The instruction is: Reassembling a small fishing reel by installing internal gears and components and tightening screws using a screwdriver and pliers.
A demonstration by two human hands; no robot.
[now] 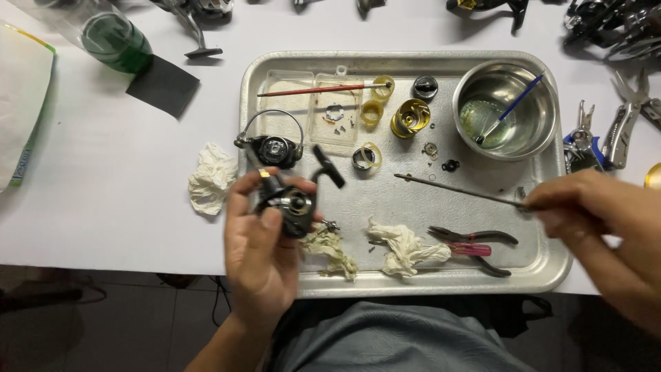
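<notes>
Two hands work over a metal tray [551, 272], and all places here are told from that tray. Above its near left corner the left hand [258, 258] is curled shut around a black fishing reel body [289, 207], thumb across the front and fingers behind, with the handle knob [329, 167] sticking up and to the right of the grip. Over the tray's right rim the right hand [606, 220] pinches the end of a thin metal rod [458, 191], whose tip points left across the tray's middle.

I judge the reel body compact and fairly dense for its size, rigid in its casing, and probably slick with grease, given the soiled tissue wads [406, 248] lying along the tray's near edge. Its casing is the safest place to hold; the handle arm turns and would give poor purchase. The rod looks light and stiff yet easy to bend, best held near its end as it is.

Further in on the tray lie a bail and rotor [275, 146], a gold spool [410, 117], a steel bowl [544, 89] and pliers [475, 238].
</notes>
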